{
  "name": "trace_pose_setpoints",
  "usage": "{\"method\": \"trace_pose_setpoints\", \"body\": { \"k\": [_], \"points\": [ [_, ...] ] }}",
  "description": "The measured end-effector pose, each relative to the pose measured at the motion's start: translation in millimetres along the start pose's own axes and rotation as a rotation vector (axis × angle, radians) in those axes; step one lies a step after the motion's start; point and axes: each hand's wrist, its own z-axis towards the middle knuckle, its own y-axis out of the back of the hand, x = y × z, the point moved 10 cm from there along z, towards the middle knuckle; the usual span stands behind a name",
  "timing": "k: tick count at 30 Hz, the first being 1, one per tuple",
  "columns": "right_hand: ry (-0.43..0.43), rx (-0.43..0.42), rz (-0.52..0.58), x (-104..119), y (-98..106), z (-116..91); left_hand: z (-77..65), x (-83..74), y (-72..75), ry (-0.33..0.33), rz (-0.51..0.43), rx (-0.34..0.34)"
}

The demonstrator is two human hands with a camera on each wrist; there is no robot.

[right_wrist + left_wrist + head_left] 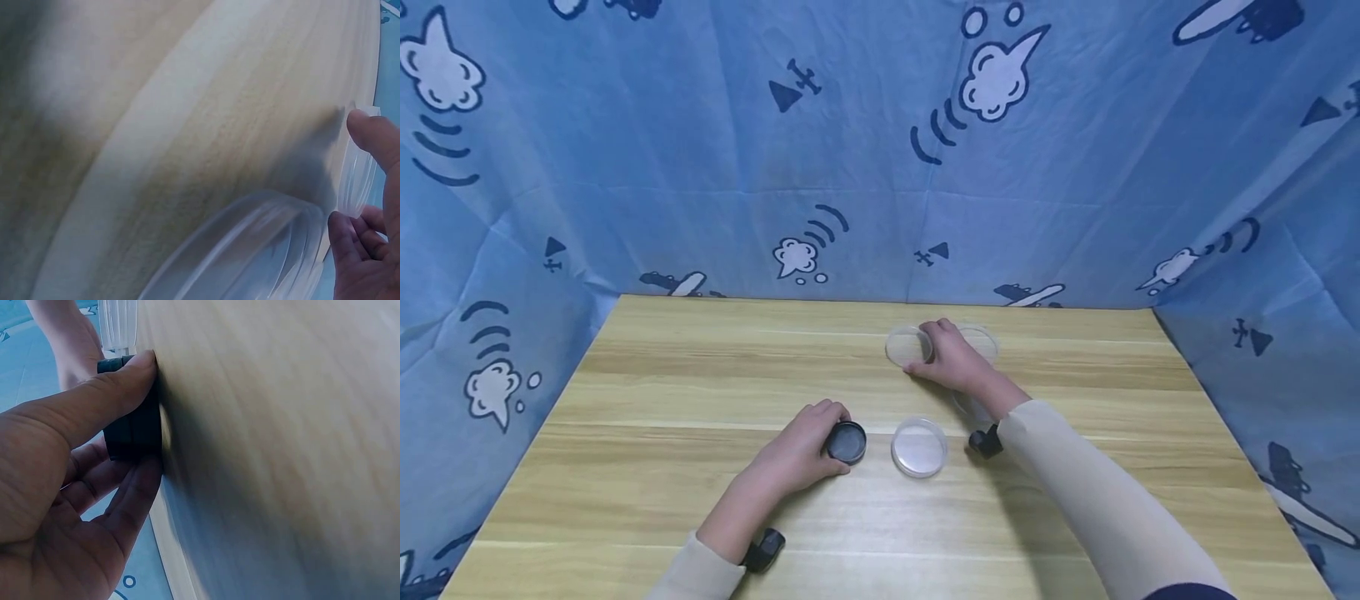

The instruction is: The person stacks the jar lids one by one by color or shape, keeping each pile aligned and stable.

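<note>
My left hand (801, 446) grips a small round black container (847, 442) by its sides, thumb on one side and fingers on the other; in the left wrist view, the black container (134, 428) sits against the tabletop. At the back of the table my right hand (957, 360) pinches the edge of a clear round dish (904, 347), its thumb and fingers on opposite sides in the right wrist view, where the clear dish (357, 178) shows edge-on. Between the hands lies another clear round dish (919, 450), touched by neither.
Behind my right hand is a clear dish (979, 340), and one more (967, 404) is partly hidden under the wrist. The wooden table (700, 375) ends at a blue patterned cloth (850, 150) at the back and sides.
</note>
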Motion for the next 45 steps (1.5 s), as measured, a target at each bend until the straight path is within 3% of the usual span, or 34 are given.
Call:
{"method": "trace_pose_setpoints", "body": {
  "k": [32,45],
  "points": [
    [0.087,-0.047,-0.017,11,17,-71,-0.2,-1.5,-2.5,0.010,0.010,0.007],
    [0.140,-0.063,0.040,21,29,-94,-0.2,-0.6,-2.4,0.004,0.007,0.004]
  ]
}}
